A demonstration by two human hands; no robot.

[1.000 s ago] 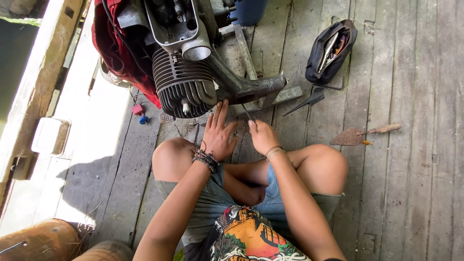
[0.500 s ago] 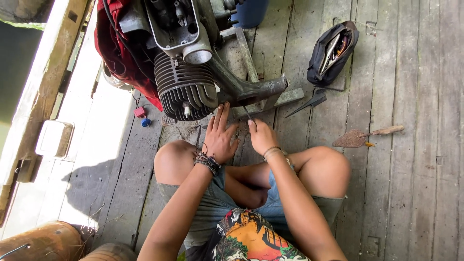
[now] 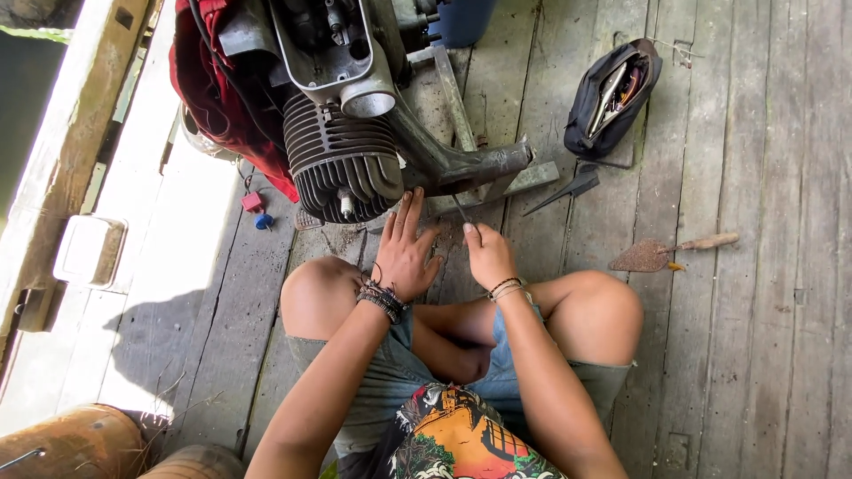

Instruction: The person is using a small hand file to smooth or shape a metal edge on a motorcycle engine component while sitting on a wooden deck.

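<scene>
both our hands sit below the finned engine cylinder: left hand spread, nearer it; right hand pinching a thin tool pointing up toward the exhaust pipe.

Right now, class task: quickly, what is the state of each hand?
Left hand: open, fingers spread, reaching toward the finned engine cylinder.
Right hand: closed, fingers pinching a thin metal tool.
</scene>
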